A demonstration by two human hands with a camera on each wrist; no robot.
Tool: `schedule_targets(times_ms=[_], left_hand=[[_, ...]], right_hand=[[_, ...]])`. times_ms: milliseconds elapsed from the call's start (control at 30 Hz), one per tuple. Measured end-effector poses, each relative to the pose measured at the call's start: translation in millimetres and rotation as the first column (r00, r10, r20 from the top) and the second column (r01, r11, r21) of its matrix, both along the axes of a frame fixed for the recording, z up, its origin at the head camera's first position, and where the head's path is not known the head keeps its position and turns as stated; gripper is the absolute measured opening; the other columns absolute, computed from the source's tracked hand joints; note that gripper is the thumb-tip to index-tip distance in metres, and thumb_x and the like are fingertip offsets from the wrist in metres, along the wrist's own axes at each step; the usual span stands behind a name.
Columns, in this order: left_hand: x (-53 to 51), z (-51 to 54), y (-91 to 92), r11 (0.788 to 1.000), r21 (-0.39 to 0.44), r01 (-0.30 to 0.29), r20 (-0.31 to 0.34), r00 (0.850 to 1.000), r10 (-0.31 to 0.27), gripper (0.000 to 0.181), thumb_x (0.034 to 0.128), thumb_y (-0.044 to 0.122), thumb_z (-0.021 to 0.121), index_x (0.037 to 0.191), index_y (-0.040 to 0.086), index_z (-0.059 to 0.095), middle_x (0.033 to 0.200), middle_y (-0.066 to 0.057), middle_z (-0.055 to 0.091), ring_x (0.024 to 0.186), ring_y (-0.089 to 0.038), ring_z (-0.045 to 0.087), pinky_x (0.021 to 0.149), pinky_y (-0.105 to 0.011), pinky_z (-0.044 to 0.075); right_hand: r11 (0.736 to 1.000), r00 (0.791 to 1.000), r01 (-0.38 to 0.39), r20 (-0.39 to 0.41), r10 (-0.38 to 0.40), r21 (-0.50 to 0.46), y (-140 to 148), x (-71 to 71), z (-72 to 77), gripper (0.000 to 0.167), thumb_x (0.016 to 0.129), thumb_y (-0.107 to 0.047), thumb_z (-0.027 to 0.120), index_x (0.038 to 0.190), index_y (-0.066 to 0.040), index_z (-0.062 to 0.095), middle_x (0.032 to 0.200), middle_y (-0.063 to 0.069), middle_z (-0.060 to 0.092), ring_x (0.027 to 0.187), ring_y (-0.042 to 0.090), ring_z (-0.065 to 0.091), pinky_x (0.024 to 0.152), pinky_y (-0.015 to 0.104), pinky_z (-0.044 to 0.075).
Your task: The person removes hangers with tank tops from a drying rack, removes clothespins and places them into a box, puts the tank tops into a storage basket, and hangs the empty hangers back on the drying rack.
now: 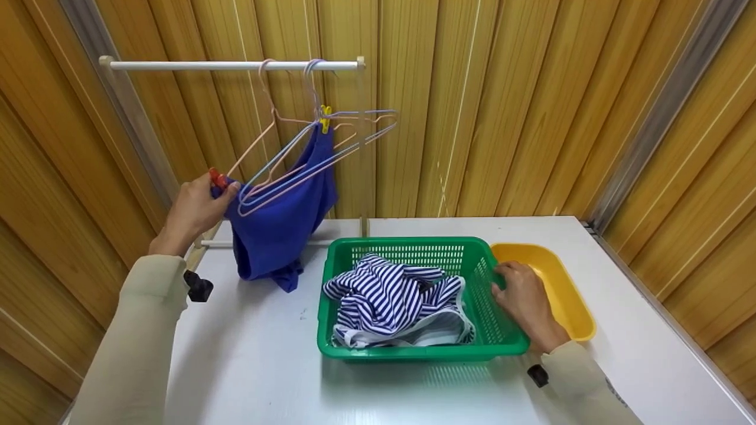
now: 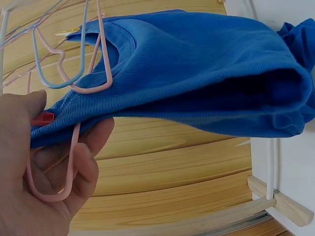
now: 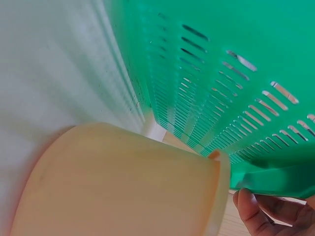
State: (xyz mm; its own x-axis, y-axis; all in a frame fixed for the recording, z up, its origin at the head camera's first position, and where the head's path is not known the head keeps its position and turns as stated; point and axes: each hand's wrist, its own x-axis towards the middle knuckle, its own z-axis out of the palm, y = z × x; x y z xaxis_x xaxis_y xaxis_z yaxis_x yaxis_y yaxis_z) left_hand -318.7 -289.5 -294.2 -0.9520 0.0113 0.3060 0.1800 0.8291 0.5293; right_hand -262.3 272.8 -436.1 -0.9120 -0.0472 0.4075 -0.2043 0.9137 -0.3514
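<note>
My left hand (image 1: 198, 203) pinches a red clothespin (image 1: 217, 178) at one shoulder of a blue sleeveless top (image 1: 274, 227). A pink hanger (image 2: 69, 182) has its end within that hand's curled fingers. At the top's other shoulder sits a yellow clothespin (image 1: 325, 119). My right hand (image 1: 525, 298) grips the right rim of a green basket (image 1: 413, 353), fingertips over the edge. Crumpled inside the basket is a blue-and-white striped garment (image 1: 384, 298). The right wrist view shows the basket's slotted wall close up, with the fingers at its rim.
Pink and blue hangers hang from the white rod (image 1: 195, 65) of a rack at the back left. A yellow bin (image 1: 567, 289) stands right of the basket, beside my right hand. Wood-patterned walls (image 1: 472, 118) enclose the white table (image 1: 254, 366).
</note>
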Motion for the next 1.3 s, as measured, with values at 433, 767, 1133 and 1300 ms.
schedule_targets(times_ms=[433, 767, 1133, 1300], left_hand=[[-3.1, -11.5, 6.4, 1.0, 0.022, 0.006, -0.152, 0.988, -0.003, 0.042, 0.1034, 0.04, 0.045, 0.1, -0.001, 0.053, 0.075, -0.006, 0.041, 0.07, -0.025, 0.047, 0.06, -0.031, 0.038], [-2.5, -14.6, 9.6, 0.999, 0.054, -0.011, -0.262, 0.965, 0.024, 0.037, 0.1028, 0.033, 0.049, 0.091, -0.001, 0.052, 0.071, -0.004, 0.04, 0.067, -0.026, 0.046, 0.059, -0.034, 0.034], [0.9, -15.0, 9.0, 0.996, 0.083, -0.027, -0.28, 0.959, 0.049, 0.045, 0.1036, 0.04, 0.044, 0.097, -0.004, 0.052, 0.072, -0.007, 0.041, 0.067, -0.027, 0.048, 0.059, -0.033, 0.036], [2.0, -20.8, 7.0, 0.996, 0.079, -0.036, -0.274, 0.96, 0.056, 0.046, 0.1034, 0.042, 0.044, 0.097, -0.003, 0.052, 0.07, -0.006, 0.041, 0.065, -0.027, 0.049, 0.058, -0.033, 0.036]], right_hand=[[1.0, 1.0, -0.002, -0.024, 0.002, 0.003, -1, 0.0, -1.6, 0.035, 0.085, -0.008, 0.075, 0.115, 0.008, 0.067, 0.116, 0.025, 0.067, 0.102, 0.041, 0.063, 0.096, 0.055, 0.049], [1.0, 0.999, -0.017, -0.043, 0.017, 0.003, 0, 0.1, -3.1, 0.036, 0.084, -0.008, 0.075, 0.114, 0.01, 0.067, 0.115, 0.026, 0.067, 0.101, 0.042, 0.064, 0.094, 0.056, 0.05], [1.0, 1.0, -0.01, -0.029, 0.009, -0.008, -1, 0.9, -1.8, 0.037, 0.085, -0.009, 0.075, 0.115, 0.009, 0.066, 0.117, 0.025, 0.067, 0.103, 0.041, 0.063, 0.096, 0.056, 0.049], [1.0, 1.0, -0.002, -0.021, 0.002, -0.002, -1, 1.8, -2.5, 0.038, 0.085, -0.01, 0.075, 0.117, 0.008, 0.066, 0.118, 0.025, 0.067, 0.103, 0.041, 0.064, 0.096, 0.055, 0.049]])
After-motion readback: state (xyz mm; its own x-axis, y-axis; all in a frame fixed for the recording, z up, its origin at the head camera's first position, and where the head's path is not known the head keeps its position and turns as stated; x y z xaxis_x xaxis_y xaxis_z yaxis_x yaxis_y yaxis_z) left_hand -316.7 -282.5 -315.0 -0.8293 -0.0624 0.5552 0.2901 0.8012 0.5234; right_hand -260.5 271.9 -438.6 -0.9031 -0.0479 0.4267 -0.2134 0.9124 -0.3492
